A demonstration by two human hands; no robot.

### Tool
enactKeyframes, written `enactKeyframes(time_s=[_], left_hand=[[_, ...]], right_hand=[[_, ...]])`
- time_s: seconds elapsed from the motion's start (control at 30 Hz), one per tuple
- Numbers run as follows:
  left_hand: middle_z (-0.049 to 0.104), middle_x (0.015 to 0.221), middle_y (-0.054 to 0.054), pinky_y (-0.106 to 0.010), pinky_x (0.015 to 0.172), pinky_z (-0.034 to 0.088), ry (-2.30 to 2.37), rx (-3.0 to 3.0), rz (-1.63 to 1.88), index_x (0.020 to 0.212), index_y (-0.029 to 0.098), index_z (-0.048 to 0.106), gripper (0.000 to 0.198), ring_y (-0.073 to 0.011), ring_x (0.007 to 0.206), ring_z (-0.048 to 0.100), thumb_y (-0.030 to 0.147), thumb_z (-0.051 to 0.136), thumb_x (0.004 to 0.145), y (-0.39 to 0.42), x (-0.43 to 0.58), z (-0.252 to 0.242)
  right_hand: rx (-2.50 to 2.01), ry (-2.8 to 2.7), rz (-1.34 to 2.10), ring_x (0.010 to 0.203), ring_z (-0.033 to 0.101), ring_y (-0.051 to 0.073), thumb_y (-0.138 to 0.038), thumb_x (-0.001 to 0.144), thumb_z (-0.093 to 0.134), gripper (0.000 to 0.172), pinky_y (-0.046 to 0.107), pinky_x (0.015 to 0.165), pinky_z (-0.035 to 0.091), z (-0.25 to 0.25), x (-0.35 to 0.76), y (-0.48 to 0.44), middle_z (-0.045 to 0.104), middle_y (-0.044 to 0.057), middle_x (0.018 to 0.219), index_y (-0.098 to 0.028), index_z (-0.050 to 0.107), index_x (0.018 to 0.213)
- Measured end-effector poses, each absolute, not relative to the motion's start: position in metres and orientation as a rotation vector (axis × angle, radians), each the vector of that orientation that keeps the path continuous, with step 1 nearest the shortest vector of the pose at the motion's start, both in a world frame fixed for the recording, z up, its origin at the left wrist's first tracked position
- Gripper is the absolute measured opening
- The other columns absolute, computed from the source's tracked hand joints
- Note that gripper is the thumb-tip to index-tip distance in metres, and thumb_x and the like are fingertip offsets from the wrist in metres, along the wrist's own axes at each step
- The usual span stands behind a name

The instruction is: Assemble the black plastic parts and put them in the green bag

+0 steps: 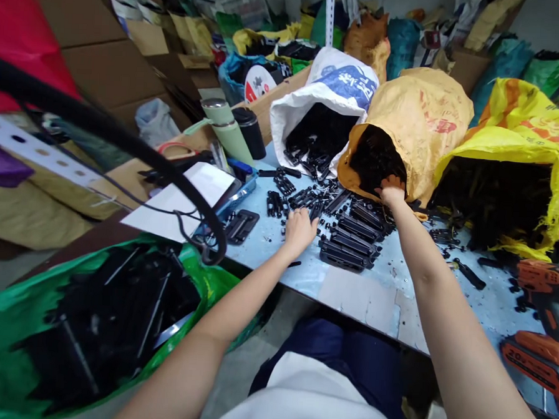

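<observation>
My left hand (301, 230) is over the blue tabletop, its fingers curled at a slim black part (315, 210) among other loose pieces. My right hand (392, 189) reaches into the mouth of the orange woven sack (423, 111), fingers apart; the black pieces inside (376, 158) are mostly in shadow. Between my hands lies a row of long black plastic parts (350, 241), laid side by side. Small black pieces (303, 195) and short grouped parts (275, 203) are scattered beyond my left hand.
A white sack (282, 119) and a yellow sack (493, 142) flank the orange one. An orange cordless drill (541, 348) lies at right. A green bag (1, 326) of black parts stands at lower left. Cups, a paper sheet (166, 219) and a dark cable (137, 155) are left.
</observation>
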State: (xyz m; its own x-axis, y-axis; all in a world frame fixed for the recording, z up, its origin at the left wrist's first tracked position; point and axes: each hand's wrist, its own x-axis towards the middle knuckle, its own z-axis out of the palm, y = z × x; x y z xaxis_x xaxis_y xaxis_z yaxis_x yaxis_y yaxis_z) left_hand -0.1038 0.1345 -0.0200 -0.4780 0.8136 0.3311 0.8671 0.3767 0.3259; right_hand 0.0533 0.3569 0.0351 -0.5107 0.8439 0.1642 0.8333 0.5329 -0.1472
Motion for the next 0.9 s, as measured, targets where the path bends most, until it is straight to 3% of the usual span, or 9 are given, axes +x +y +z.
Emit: enactKeyframes(time_s=[0.1,0.2,0.3,0.4,0.47,0.57,0.73,0.8,0.9], left_hand=[[0.059,0.096,-0.020,-0.039,0.074,0.043,-2.665,-1.426,-0.588,0.096,0.007,0.056,0.022,-0.0306,0.094,0.054,0.017,0.047,0.078,0.154,-0.132,-0.014],[0.056,0.106,-0.022,-0.040,0.078,0.042,-2.744,-1.554,-0.419,0.097,0.009,0.057,0.026,-0.0316,0.103,0.049,0.007,0.044,0.075,0.171,-0.145,-0.007],[0.057,0.106,-0.021,-0.040,0.081,0.040,-2.749,-1.712,-0.286,0.097,0.008,0.058,0.029,-0.0308,0.105,0.047,0.004,0.039,0.077,0.181,-0.147,-0.003],[0.057,0.107,-0.021,-0.040,0.082,0.039,-2.713,-1.716,-0.250,0.100,0.008,0.057,0.034,-0.0300,0.105,0.046,0.003,0.030,0.080,0.181,-0.144,-0.004],[0.055,0.111,-0.021,-0.041,0.082,0.038,-2.707,-1.685,-0.245,0.103,0.009,0.056,0.035,-0.0305,0.106,0.046,0.004,0.028,0.082,0.176,-0.141,-0.006],[0.054,0.113,-0.022,-0.042,0.082,0.038,-2.703,-1.685,-0.231,0.107,0.009,0.055,0.034,-0.0318,0.107,0.046,0.008,0.030,0.084,0.171,-0.137,-0.007],[0.053,0.114,-0.024,-0.042,0.086,0.039,-2.727,-1.698,-0.215,0.111,0.003,0.051,0.033,-0.0317,0.110,0.045,0.008,0.036,0.082,0.177,-0.137,-0.001],[0.053,0.114,-0.025,-0.039,0.087,0.040,-2.781,-1.674,-0.192,0.110,0.001,0.051,0.034,-0.0311,0.111,0.044,0.007,0.039,0.079,0.182,-0.138,0.002],[0.053,0.114,-0.023,-0.036,0.088,0.041,-2.810,-1.678,-0.166,0.111,0.002,0.051,0.036,-0.0296,0.112,0.046,0.004,0.040,0.076,0.186,-0.139,0.003]], right_hand=[[-1.384,-2.541,0.202,0.092,0.052,0.023,-0.027,0.079,0.058,0.013,0.041,0.082,0.039,0.041,0.056,0.352,0.060,0.013,0.088,-0.017,0.056,0.071],[-1.365,-2.549,0.282,0.079,0.056,0.019,-0.030,0.081,0.053,0.015,0.036,0.075,0.043,0.044,0.065,0.336,0.061,0.008,0.079,-0.016,0.055,0.074],[-1.230,-2.425,0.606,0.077,0.058,0.015,-0.038,0.079,0.053,0.022,0.030,0.071,0.045,0.039,0.083,0.310,0.062,0.005,0.084,-0.017,0.054,0.087],[-1.045,-2.165,1.092,0.080,0.059,0.014,-0.045,0.075,0.055,0.042,0.029,0.071,0.048,0.030,0.107,0.275,0.062,0.003,0.089,-0.019,0.049,0.107],[-0.987,-2.115,1.220,0.083,0.060,0.016,-0.045,0.073,0.056,0.051,0.031,0.073,0.049,0.027,0.123,0.251,0.062,0.004,0.094,-0.021,0.045,0.117],[-0.947,-2.300,1.052,0.091,0.058,0.020,-0.035,0.072,0.060,0.053,0.034,0.077,0.048,0.027,0.146,0.215,0.061,0.007,0.105,-0.021,0.047,0.121],[-0.952,-2.720,0.167,0.091,0.054,0.025,-0.015,0.078,0.053,0.042,0.040,0.077,0.044,0.014,0.178,0.152,0.063,0.012,0.101,-0.019,0.053,0.119],[-0.903,-2.770,-0.035,0.089,0.054,0.024,-0.017,0.082,0.049,0.034,0.038,0.075,0.043,0.001,0.191,0.125,0.063,0.013,0.101,-0.017,0.056,0.115],[-0.690,-2.795,-0.041,0.085,0.054,0.020,-0.024,0.086,0.047,0.022,0.034,0.074,0.043,-0.013,0.207,0.093,0.063,0.011,0.099,-0.018,0.062,0.101]])
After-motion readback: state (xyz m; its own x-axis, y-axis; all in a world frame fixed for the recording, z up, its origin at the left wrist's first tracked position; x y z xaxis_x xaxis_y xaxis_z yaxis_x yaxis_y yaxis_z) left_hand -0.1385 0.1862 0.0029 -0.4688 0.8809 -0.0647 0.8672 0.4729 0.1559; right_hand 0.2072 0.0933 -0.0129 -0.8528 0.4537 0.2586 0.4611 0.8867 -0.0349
